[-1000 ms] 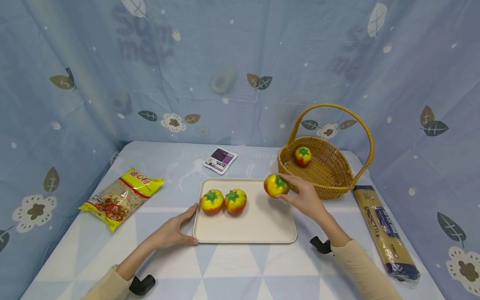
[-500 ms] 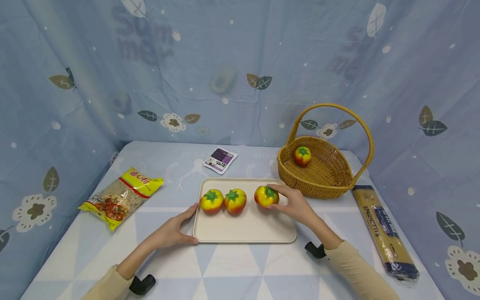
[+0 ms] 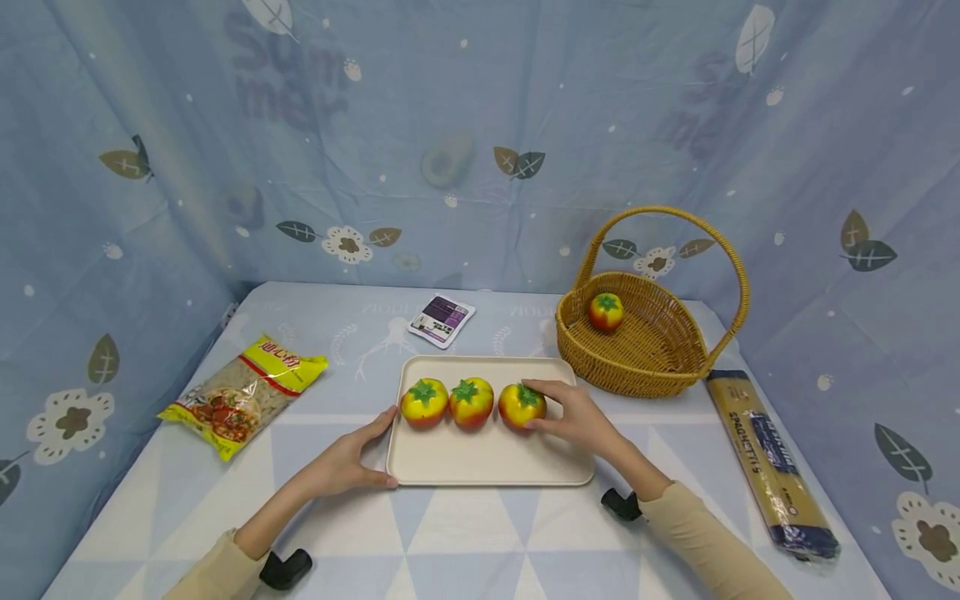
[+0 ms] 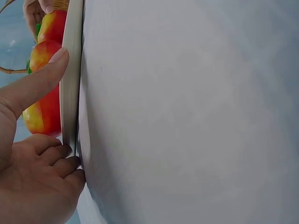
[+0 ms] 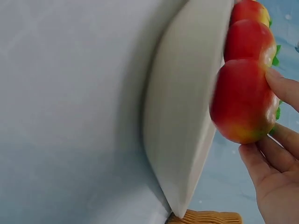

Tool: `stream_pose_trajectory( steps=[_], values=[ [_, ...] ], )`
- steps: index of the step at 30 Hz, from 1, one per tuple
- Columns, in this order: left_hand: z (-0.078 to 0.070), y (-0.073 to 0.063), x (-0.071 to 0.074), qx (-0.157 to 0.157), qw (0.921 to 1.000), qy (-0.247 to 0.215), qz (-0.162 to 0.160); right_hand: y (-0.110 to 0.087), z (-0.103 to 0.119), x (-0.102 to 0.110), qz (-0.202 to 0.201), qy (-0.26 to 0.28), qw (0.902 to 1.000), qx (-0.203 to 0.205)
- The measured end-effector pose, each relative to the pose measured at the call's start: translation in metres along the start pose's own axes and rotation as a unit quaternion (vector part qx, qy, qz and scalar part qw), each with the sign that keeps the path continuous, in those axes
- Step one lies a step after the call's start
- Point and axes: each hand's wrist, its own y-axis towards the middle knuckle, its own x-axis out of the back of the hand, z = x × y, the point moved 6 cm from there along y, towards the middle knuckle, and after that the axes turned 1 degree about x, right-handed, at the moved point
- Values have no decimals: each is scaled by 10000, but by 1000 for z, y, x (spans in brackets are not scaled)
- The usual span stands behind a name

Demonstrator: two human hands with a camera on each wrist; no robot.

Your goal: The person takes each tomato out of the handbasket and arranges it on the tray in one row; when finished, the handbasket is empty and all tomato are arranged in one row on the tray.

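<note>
A cream rectangular tray (image 3: 491, 462) lies on the table. My left hand (image 3: 348, 462) holds its left front corner, thumb along the front side and fingers curled at the left side in the left wrist view. Two red-and-yellow toy persimmons (image 3: 424, 406) with green leafy tops sit side by side on the tray's left half. My right hand (image 3: 573, 421) grips a third toy persimmon (image 3: 521, 408) between thumb and fingers over the tray, just right of that pair. In the right wrist view the held toy persimmon (image 5: 243, 100) appears at the near end of the row.
A wicker basket (image 3: 637, 379) with a tall handle stands behind the tray at right, with one toy persimmon (image 3: 606, 312) inside. A spaghetti pack (image 3: 772, 462) lies at the right edge, a yellow pasta bag (image 3: 243, 396) at left. A small purple-and-white packet (image 3: 442, 322) lies behind the tray.
My right hand has carried the toy persimmon left and toward me, from beside the basket to near the two on the tray. My left hand and the tray have not moved.
</note>
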Motion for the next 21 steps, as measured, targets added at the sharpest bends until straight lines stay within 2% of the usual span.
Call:
stream_pose_trajectory(
  steps=[7, 21],
  values=[
    [2, 2, -1, 107, 9999, -3, 31, 1, 3, -3, 83, 68, 9999, 80],
    [1, 1, -1, 104, 9999, -47, 52, 4, 6, -5, 80, 37, 9998, 163]
  ],
)
